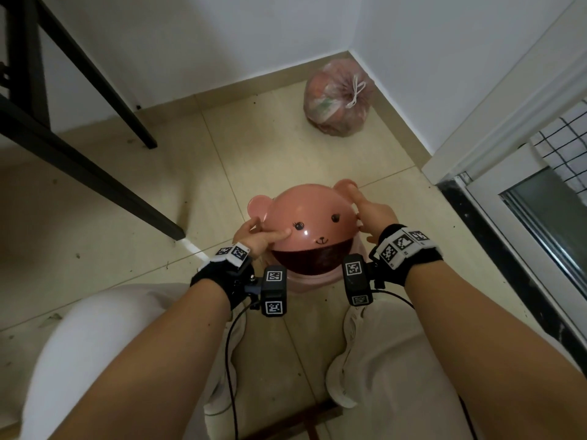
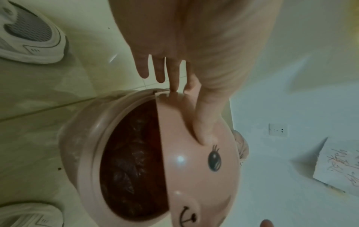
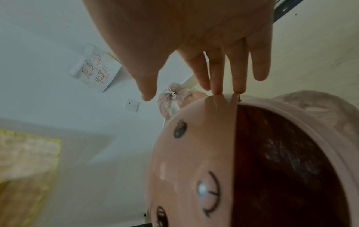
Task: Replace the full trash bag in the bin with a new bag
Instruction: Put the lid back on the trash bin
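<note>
Beige floor tiles (image 1: 263, 147) carry the bin (image 2: 77, 138), both hands' straight, spread fingers (image 3: 217, 73) touching its bear lid (image 1: 313, 220).

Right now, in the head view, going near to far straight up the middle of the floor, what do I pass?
White sneakers → wrist-mounted black cameras → dark opening of the pink bin → pink bear-face domed lid, left hand and right hand at its sides → tied pink full trash bag in the corner.
</note>
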